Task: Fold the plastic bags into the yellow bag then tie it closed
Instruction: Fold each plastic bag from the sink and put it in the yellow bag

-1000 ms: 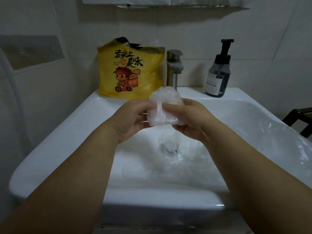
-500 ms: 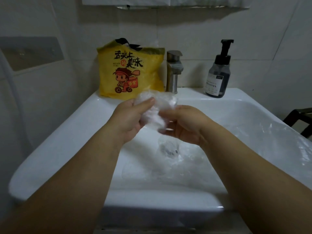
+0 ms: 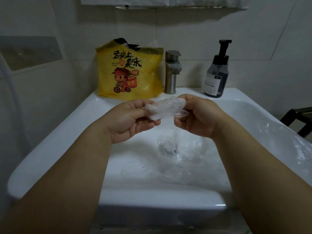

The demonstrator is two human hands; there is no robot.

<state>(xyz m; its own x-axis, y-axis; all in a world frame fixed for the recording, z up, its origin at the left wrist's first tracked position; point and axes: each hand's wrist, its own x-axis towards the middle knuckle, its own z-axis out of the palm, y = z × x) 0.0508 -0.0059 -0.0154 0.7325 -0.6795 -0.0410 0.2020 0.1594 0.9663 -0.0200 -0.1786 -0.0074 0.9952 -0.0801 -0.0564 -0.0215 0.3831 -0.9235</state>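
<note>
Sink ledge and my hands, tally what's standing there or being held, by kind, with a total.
Yellow bag: 1
Faucet: 1
Pump bottle: 1
Folded clear bag, pinched between left hand and right hand: 1
Total: 4
Loose clear plastic in the basin is too crumpled to count.
</note>
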